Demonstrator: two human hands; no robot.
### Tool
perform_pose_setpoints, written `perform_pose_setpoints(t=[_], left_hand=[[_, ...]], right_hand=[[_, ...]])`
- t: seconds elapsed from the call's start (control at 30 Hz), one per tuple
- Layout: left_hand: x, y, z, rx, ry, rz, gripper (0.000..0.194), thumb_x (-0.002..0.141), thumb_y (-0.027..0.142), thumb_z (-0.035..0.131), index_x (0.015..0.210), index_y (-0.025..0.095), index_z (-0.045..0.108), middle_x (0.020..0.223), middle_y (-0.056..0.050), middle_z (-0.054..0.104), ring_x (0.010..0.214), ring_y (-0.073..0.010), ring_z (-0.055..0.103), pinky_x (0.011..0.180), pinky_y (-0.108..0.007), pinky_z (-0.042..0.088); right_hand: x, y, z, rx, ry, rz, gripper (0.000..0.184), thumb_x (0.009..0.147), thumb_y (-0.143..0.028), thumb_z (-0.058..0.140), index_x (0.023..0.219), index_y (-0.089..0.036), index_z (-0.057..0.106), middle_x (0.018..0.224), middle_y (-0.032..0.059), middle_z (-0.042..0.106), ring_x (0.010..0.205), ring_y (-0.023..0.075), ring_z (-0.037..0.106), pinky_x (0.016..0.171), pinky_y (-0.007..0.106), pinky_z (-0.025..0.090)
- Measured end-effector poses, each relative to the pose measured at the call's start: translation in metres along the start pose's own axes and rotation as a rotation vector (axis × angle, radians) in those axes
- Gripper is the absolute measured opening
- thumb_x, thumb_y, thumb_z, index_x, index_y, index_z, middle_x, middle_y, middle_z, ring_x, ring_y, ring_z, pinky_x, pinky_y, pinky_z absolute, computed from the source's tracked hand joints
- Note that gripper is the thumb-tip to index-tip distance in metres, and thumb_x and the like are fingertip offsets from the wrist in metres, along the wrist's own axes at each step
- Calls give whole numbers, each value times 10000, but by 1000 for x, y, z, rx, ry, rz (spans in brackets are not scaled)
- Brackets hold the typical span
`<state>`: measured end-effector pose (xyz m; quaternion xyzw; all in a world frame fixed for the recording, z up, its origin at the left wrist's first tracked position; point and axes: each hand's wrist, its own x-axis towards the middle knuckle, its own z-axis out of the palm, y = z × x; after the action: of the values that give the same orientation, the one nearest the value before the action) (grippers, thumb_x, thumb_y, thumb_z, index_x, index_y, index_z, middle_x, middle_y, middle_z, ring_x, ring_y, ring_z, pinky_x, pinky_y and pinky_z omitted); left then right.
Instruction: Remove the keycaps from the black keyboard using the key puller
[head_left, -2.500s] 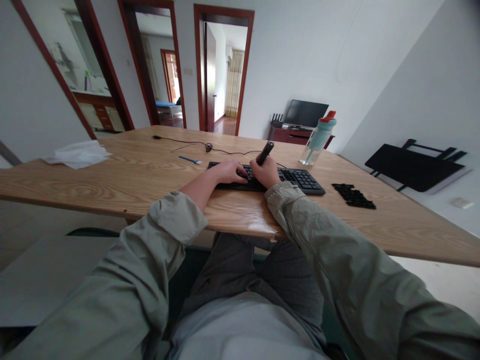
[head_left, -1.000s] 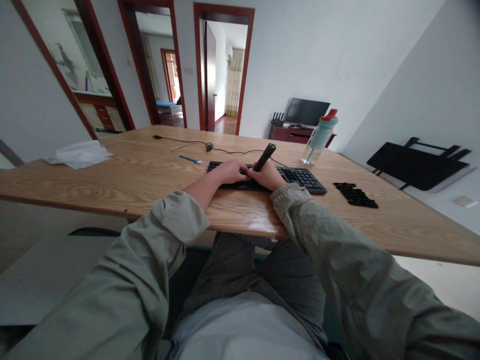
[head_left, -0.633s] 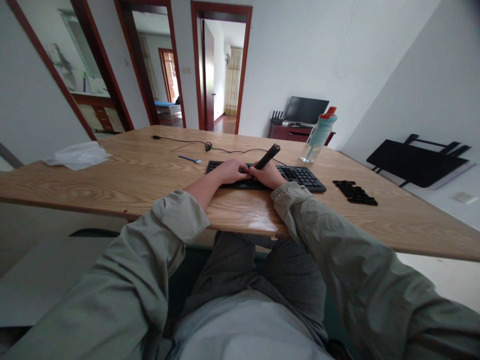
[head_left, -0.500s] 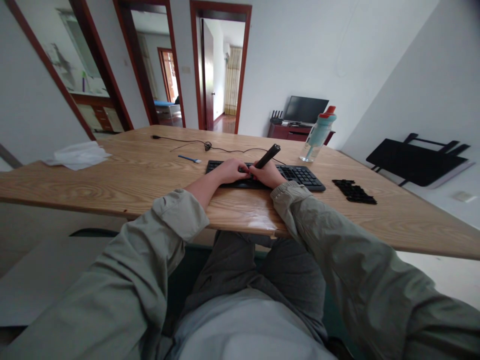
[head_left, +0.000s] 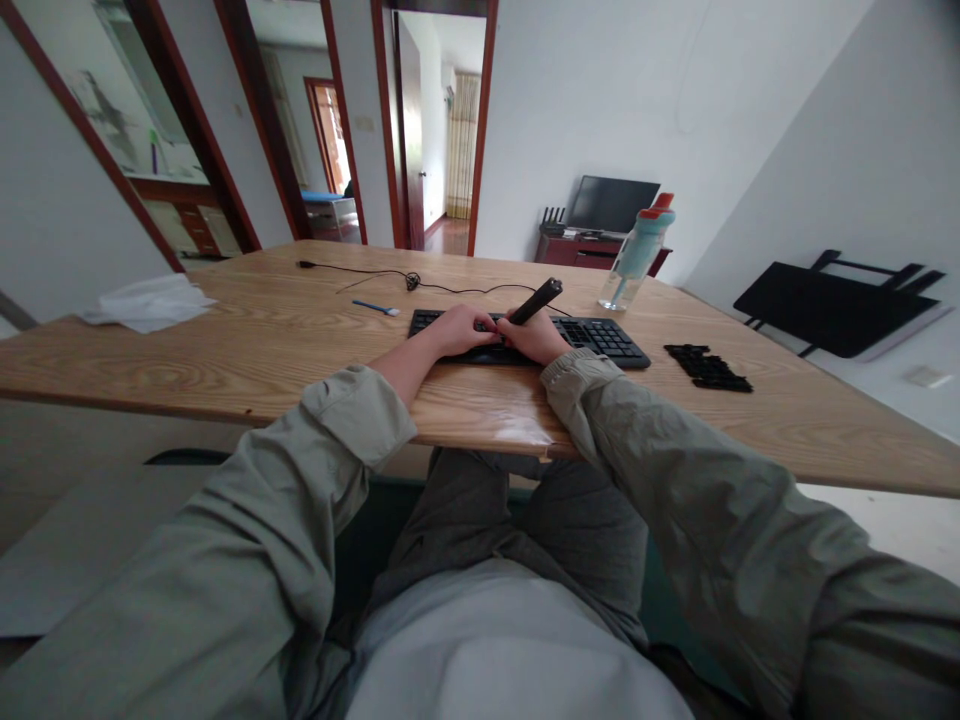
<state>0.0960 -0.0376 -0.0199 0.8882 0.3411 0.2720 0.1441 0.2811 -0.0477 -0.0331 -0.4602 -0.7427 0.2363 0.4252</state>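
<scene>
A black keyboard (head_left: 600,340) lies on the wooden table (head_left: 225,350) in front of me. My left hand (head_left: 459,328) rests on its keys with the fingers curled downward. My right hand (head_left: 534,342) is closed around a black pen-like tool (head_left: 537,300), whose handle slants up and to the right while its lower end meets the keys between my hands. What my left fingers press or pinch is hidden.
A pile of loose black keycaps (head_left: 706,366) lies right of the keyboard. A teal bottle with a red cap (head_left: 637,252) stands behind it. A small blue-handled tool (head_left: 375,307), a black cable (head_left: 390,283) and white tissue (head_left: 146,300) lie to the left.
The black tool's handle has tilted lower and more to the right. Both hands stay on the keyboard's middle. My head has shifted slightly, so the whole scene sits higher in view.
</scene>
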Motion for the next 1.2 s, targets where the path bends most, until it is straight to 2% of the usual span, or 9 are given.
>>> perform_pose_setpoints(t=[0.2,0.33,0.53,0.67,0.8,0.9,1.03,1.13,1.2], left_hand=[[2,-3,2,-25,42,25,257,834,328,672,964,149,802,848,-52,756,760,-163,627,738,-275,455],[1,1,2,-39,2,-17,290,843,340,673,1037,159,789,903,-50,769,785,-163,641,774,-276,468],[0,3,-8,37,-27,-58,298,837,262,647,1090,169,774,1011,-59,772,859,-180,672,830,-281,501],[-1,2,-19,121,-5,-132,292,827,205,615,1066,171,779,1043,-57,771,890,-181,683,859,-272,509],[-3,-2,-24,154,20,-163,282,815,244,643,1052,163,774,1021,-58,772,874,-180,683,829,-266,513],[-4,-6,-27,183,-25,-175,300,792,284,686,1054,169,774,987,-60,773,843,-184,678,802,-267,515],[-5,-10,-31,206,-9,-183,306,780,302,704,1043,165,779,972,-69,771,834,-189,676,789,-267,512],[-5,-10,-32,191,8,-216,260,803,254,663,1017,165,781,964,-62,773,833,-183,682,784,-268,509],[-5,-9,-31,179,23,-226,259,811,245,647,1017,159,778,971,-65,773,841,-185,684,789,-275,510]], right_hand=[[-1,-4,-3,-14,22,-5,211,757,-230,567,552,-190,540,529,13,551,517,131,484,524,279,406],[0,-3,-6,2,125,19,218,755,-235,538,542,-195,516,510,-3,527,502,118,477,515,264,403],[1,-6,-6,23,134,3,220,733,-253,568,530,-199,503,497,-14,512,497,110,461,484,247,372],[0,-11,-9,165,147,99,287,785,-368,577,556,-201,532,465,-22,462,449,110,404,438,255,340],[0,-10,-18,221,94,161,344,820,-475,570,629,-190,592,486,-21,458,444,115,383,430,264,321],[1,-5,-29,91,102,118,312,839,-445,551,666,-191,606,522,-10,495,500,137,441,507,281,388],[-3,6,-49,-272,218,1,188,816,-370,607,811,-188,649,680,36,622,657,189,552,645,312,438],[-7,16,-64,-498,138,-73,267,804,-301,646,1038,-176,675,805,67,680,725,211,599,674,314,437],[-7,24,-71,-629,79,-69,329,805,-205,626,1127,-170,683,892,96,702,802,231,629,724,322,448]])
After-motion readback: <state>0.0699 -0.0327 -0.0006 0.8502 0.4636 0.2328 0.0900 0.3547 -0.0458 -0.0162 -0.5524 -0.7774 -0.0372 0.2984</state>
